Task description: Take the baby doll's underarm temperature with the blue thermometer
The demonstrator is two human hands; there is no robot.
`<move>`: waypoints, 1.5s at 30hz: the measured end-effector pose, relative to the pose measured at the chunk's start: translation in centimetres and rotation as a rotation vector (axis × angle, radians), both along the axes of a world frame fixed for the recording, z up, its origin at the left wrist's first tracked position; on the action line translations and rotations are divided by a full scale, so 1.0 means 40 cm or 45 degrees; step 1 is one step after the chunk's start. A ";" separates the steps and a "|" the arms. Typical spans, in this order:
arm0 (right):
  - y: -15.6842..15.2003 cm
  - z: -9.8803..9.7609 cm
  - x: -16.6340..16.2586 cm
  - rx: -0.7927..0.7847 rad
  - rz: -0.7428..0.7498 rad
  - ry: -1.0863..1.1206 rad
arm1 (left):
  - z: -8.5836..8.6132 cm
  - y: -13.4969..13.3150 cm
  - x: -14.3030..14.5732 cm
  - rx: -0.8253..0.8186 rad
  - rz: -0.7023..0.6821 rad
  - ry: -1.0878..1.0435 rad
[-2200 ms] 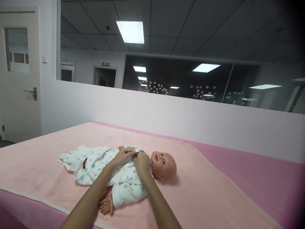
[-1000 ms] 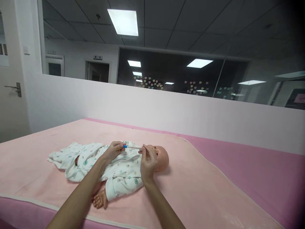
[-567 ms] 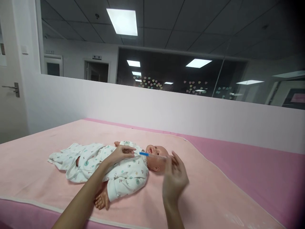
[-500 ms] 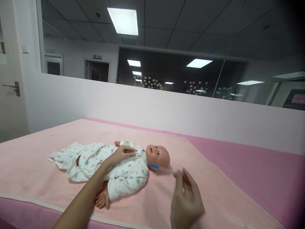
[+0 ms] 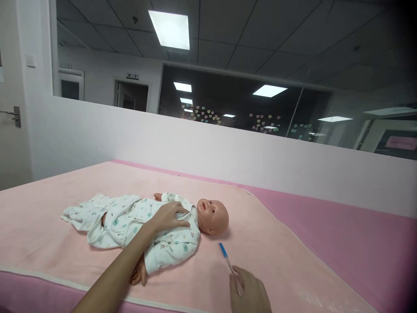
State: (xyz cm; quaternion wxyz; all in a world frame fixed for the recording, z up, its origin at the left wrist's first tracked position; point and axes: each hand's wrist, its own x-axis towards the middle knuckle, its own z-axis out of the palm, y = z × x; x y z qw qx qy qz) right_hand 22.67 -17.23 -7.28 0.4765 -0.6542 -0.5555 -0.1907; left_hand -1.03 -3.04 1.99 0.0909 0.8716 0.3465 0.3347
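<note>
A baby doll (image 5: 213, 216) lies on its back, head to the right, dressed in a white printed outfit (image 5: 172, 254). My left hand (image 5: 171, 216) rests across the doll's chest, near the collar, with thumb and fingers apart. Pinched in my right hand (image 5: 249, 289) is a slim clear stick with a blue end (image 5: 223, 250). The blue end points up and away from me, just below the doll's head and apart from it. My fingers hide the lower part of the stick.
A pale pink mat (image 5: 280, 261) covers the darker pink padded surface (image 5: 352, 230) under the doll. Behind it stands a white low wall (image 5: 202, 152) with a large window (image 5: 228, 100) above. A door (image 5: 13, 143) is at the far left.
My right hand has moved down, drawing the stick away from the doll's head; its blue end has swung from pointing left to pointing up. My left hand stays on the chest, its fingers more spread.
</note>
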 end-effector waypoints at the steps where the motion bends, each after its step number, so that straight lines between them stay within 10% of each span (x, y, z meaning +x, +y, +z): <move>1: 0.019 0.027 -0.022 0.016 0.016 -0.050 | 0.000 -0.003 0.005 0.050 0.032 0.038; 8: 0.254 0.218 -0.250 0.056 0.444 -0.071 | -0.019 0.008 0.023 0.190 0.106 0.112; 17: 0.321 0.119 -0.259 0.281 0.706 0.055 | -0.019 0.003 0.019 0.090 0.031 0.027; 31: 0.312 0.128 -0.268 0.275 0.701 0.149 | -0.025 0.012 0.021 -0.009 0.069 -0.051; 45: 0.303 0.137 -0.273 0.144 0.717 0.160 | -0.043 0.009 0.040 0.344 0.258 0.280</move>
